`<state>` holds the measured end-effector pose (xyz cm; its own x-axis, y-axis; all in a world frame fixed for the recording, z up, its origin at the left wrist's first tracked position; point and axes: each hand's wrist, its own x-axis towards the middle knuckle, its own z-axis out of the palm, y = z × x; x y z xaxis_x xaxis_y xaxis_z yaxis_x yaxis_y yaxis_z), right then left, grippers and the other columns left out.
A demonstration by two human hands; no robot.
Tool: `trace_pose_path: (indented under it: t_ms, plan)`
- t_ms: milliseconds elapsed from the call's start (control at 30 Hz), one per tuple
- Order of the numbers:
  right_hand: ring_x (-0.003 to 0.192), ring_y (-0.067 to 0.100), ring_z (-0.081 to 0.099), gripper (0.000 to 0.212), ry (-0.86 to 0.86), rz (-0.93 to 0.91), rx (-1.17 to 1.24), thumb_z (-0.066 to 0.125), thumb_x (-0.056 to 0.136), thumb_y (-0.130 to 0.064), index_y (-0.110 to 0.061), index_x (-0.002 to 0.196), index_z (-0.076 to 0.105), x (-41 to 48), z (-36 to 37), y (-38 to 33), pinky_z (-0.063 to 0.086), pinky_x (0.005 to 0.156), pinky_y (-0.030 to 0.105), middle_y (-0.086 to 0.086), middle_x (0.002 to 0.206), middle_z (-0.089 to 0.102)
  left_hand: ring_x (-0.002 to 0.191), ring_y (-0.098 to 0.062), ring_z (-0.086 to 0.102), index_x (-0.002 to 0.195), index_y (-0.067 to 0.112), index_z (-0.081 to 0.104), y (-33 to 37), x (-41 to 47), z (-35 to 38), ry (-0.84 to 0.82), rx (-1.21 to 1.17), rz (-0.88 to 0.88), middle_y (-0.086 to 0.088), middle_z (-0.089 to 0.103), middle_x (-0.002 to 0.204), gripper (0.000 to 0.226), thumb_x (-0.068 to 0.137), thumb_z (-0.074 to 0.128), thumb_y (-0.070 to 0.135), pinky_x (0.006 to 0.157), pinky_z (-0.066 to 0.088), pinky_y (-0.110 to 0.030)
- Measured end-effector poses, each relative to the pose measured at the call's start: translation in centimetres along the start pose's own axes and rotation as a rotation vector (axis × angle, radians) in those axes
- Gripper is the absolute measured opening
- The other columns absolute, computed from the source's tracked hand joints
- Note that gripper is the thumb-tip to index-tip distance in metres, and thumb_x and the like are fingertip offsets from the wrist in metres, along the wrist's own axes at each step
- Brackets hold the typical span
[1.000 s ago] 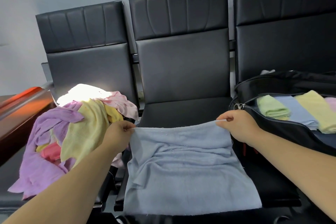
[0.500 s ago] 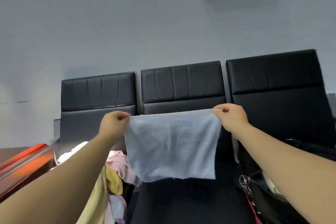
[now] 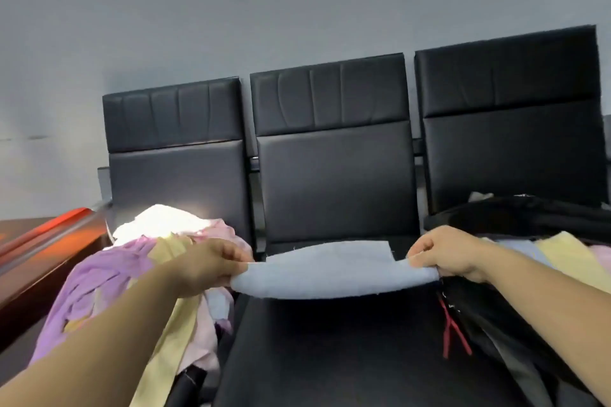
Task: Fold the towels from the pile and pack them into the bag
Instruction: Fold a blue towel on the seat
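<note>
A light blue towel (image 3: 330,269) stretches between my two hands, held low over the middle seat (image 3: 330,350) and lying nearly flat, its far edge toward the backrest. My left hand (image 3: 211,266) pinches its left end, my right hand (image 3: 443,254) pinches its right end. The pile of towels (image 3: 132,277), purple, yellow, pink and white, covers the left seat under my left forearm. The open black bag (image 3: 515,218) sits on the right seat, with folded blue, yellow and pink towels (image 3: 562,253) showing inside behind my right wrist.
Three black padded chairs (image 3: 334,149) stand in a row against a grey wall. A dark wooden surface with an orange-red edge (image 3: 43,241) lies at the far left. A red strap (image 3: 451,330) hangs from the bag beside the middle seat.
The towel hung upright in front of the backrests half a second ago; both hands have since brought it down over the middle seat, and it now lies almost level. The view has tilted down.
</note>
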<state>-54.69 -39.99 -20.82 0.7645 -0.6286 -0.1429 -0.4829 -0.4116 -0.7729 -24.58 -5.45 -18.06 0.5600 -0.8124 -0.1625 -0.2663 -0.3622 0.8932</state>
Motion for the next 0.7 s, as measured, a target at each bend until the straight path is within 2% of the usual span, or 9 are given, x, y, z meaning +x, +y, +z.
trace_pose_path:
  t_ms: [100,200,300,367,433,567,633,700]
  plan:
    - [0.073,0.019,0.056,0.008,-0.161,0.099,-0.061,0.081,0.081,-0.008,-0.015,0.078,0.083,-1.1,2.5,2.7,0.045,0.064,0.03,0.011,0.079,0.071,0.092,-0.028,0.066,0.103,-0.005,0.074,-4.7,0.0,0.9,-0.173,-0.04,-0.164,-0.02,0.071,0.101,0.029,0.081,0.079,0.013,0.085,0.054,-0.037]
    - [0.073,0.012,0.067,0.01,-0.131,0.086,-0.167,0.08,0.083,-0.009,-0.019,0.083,0.082,-1.1,3.8,2.7,0.052,0.062,0.023,-0.002,0.08,0.076,0.096,-0.028,0.07,0.109,-0.009,0.071,-6.9,0.1,1.7,-0.186,-0.124,-0.261,-0.021,0.072,0.106,0.025,0.087,0.074,0.003,0.086,0.057,-0.036]
    - [0.08,0.007,0.066,0.011,-0.003,0.038,-0.233,0.077,0.088,-0.016,-0.024,0.093,0.08,-0.1,4.6,2.4,0.047,0.063,0.019,-0.007,0.091,0.074,0.09,-0.029,0.07,0.103,-0.007,0.072,-8.0,1.0,2.5,-0.012,-0.117,-0.256,-0.023,0.073,0.102,0.012,0.093,0.065,-0.005,0.091,0.058,-0.044]
    - [0.082,0.004,0.062,0.013,0.08,0.007,-0.173,0.075,0.09,-0.014,-0.024,0.097,0.078,0.9,5.1,2.5,0.044,0.065,0.018,-0.01,0.094,0.07,0.081,-0.03,0.068,0.099,-0.003,0.074,-8.5,2.2,2.7,0.126,-0.052,-0.225,-0.023,0.073,0.094,0.01,0.094,0.065,-0.003,0.084,0.058,-0.046]
    - [0.083,0.002,0.06,0.012,0.147,-0.033,-0.112,0.073,0.092,-0.013,-0.022,0.098,0.078,1.9,5.4,2.4,0.044,0.067,0.018,-0.013,0.092,0.067,0.079,-0.026,0.068,0.096,0.001,0.077,-8.6,3.4,2.8,0.217,-0.016,-0.184,-0.018,0.074,0.089,0.013,0.096,0.064,-0.001,0.074,0.059,-0.038]
    - [0.09,0.011,0.066,0.011,0.284,-0.064,-0.001,0.071,0.092,-0.014,-0.023,0.092,0.077,5.1,6.4,2.0,0.05,0.075,0.026,-0.011,0.092,0.071,0.081,-0.022,0.065,0.087,0.019,0.08,-8.9,7.0,3.0,0.409,0.035,-0.103,-0.005,0.075,0.087,0.016,0.094,0.069,0.009,0.074,0.057,-0.034]
    - [0.099,0.018,0.068,0.013,0.368,-0.075,0.021,0.071,0.092,-0.015,-0.017,0.103,0.079,7.2,7.1,2.3,0.05,0.084,0.029,-0.004,0.101,0.074,0.08,-0.018,0.064,0.087,0.024,0.078,-8.9,8.6,3.6,0.504,0.107,-0.076,0.002,0.074,0.086,0.015,0.093,0.07,0.013,0.073,0.055,-0.03]
    - [0.11,0.02,0.066,0.024,0.375,-0.056,0.018,0.073,0.092,-0.02,-0.015,0.116,0.075,8.9,8.0,3.2,0.047,0.09,0.028,0.001,0.114,0.072,0.086,-0.015,0.064,0.097,0.023,0.077,-9.1,9.8,4.6,0.546,0.218,-0.053,0.004,0.075,0.098,0.012,0.093,0.069,0.015,0.071,0.048,-0.02]
